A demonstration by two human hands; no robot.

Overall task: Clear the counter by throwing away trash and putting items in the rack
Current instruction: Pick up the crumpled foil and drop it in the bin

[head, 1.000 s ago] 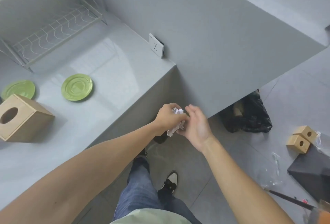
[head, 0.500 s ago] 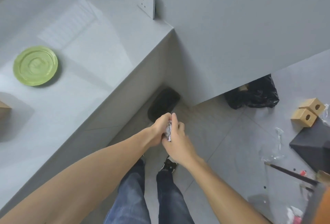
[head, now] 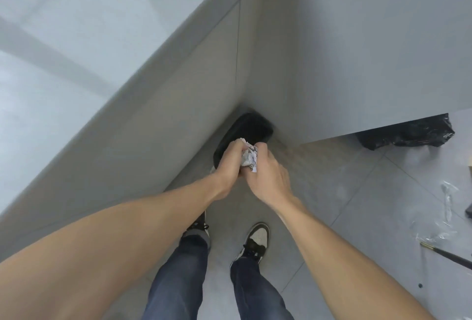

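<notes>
- Both hands meet directly over the black bin (head: 251, 125), which sits on the floor in the corner where the counter (head: 63, 64) front meets the wall.
- Left hand (head: 228, 162) curled tight around a crumpled paper wad (head: 249, 157), gripping its left side.
- Right hand (head: 268, 174) also closed on the same wad, pressing from the right; fingers wrap the paper, thumb side up.
- Wad is white with dark print marks, squeezed between the two hands, above the near end of the bin and not touching it as far as can be seen.
- Bin's far rim visible beyond the hands; near part hidden by them.
- Counter top runs off to the left of the bin, pale and glossy.
- Black bag (head: 408, 135) lies on the floor to the right of the bin, partly under the wall panel's edge.
- Clear plastic wrap (head: 445, 207) and a thin dark stick (head: 447, 258) lie on the tiles far right of the bin.
- Person's shoes (head: 255, 240) and jeans stand just on the near side of the bin.
</notes>
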